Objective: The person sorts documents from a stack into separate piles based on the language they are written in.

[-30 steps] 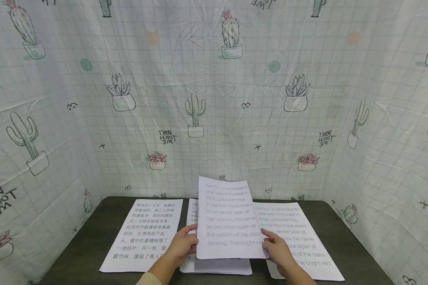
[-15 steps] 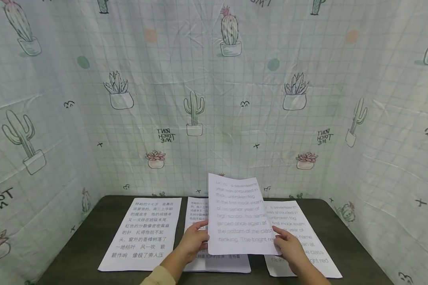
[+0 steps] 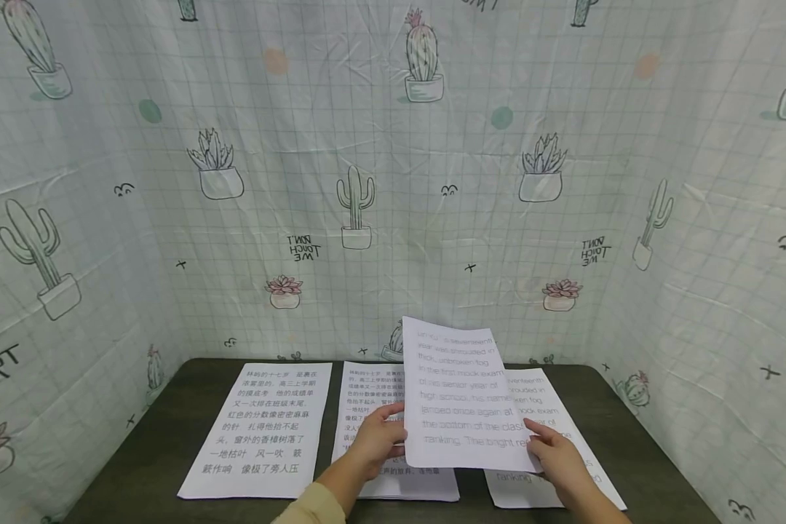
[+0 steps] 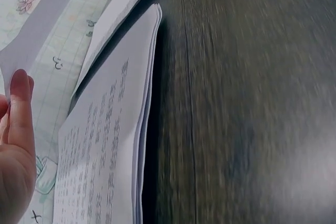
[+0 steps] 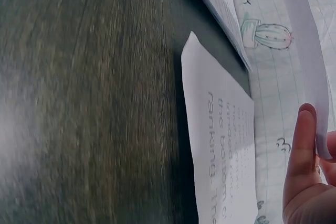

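Both hands hold a sheet of paper point(image 3: 461, 400) with large English print, raised and tilted above the table. My left hand point(image 3: 378, 440) pinches its left edge, and my right hand point(image 3: 557, 451) pinches the lower right edge. In the left wrist view, the left fingers point(image 4: 21, 114) grip the sheet's edge; the right wrist view has the right fingers point(image 5: 303, 140) doing likewise. Below the raised sheet lies a middle stack of paper point(image 3: 406, 486) with small Chinese print. To its right, partly covered, is a paper with English print point(image 3: 517, 491).
On the left of the dark wooden table point(image 3: 151, 444) lies another paper with large Chinese print point(image 3: 255, 429). A cactus-patterned cloth point(image 3: 393, 218) hangs behind the table and along both sides.
Both hands have carried the raised sheet to the right, from over the middle stack toward the right-hand paper. More of the middle stack now shows. The papers on the table stay put.
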Demonstrator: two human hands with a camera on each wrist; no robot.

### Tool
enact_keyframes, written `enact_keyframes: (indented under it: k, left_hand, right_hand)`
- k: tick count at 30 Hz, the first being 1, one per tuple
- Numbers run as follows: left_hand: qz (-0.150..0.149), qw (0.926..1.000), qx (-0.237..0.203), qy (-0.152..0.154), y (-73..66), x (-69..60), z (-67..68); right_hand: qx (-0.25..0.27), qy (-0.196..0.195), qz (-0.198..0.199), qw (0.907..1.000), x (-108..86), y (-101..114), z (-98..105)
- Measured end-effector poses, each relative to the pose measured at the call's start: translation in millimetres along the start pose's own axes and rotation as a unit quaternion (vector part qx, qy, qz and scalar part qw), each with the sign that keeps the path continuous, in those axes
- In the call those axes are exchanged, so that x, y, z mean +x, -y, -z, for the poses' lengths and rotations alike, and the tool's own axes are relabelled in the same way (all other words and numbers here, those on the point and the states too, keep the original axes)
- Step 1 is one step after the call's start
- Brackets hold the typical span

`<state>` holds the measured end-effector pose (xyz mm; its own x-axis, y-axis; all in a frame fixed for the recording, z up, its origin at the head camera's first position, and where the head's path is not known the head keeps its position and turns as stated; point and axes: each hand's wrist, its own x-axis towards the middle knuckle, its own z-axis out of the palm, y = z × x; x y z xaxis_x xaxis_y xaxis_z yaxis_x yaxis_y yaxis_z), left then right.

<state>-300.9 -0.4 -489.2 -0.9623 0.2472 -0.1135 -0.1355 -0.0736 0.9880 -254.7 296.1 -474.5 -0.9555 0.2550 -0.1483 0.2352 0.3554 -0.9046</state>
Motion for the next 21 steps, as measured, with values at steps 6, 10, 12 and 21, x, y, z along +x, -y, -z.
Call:
enact_keyframes:
  k: [6, 10, 12, 21]
  left_hand:
    - [-0.001, 1.0, 0.001, 0.001, -0.3, 2.0, -13.8]
    - [0.0, 1.0, -0.002, 0.0, 1.2, 4.4, -23.8]
    - [-0.002, 1.0, -0.007, 0.002, 1.6, 5.3, -28.9]
    - [-0.007, 0.9992, -0.033, 0.021, -2.5, 3.3, -53.1]
  right_hand:
    - [-0.001, -0.004, 0.002, 1.0, 1.2, -4.0, 12.6]
    - [0.004, -0.003, -0.004, 1.0, 2.0, -5.6, 21.5]
    - [0.006, -0.004, -0.008, 0.9999, 2.2, -6.2, 25.5]
    - [0.026, -0.009, -0.01, 0.9996, 1.1, -16.8, 45.7]
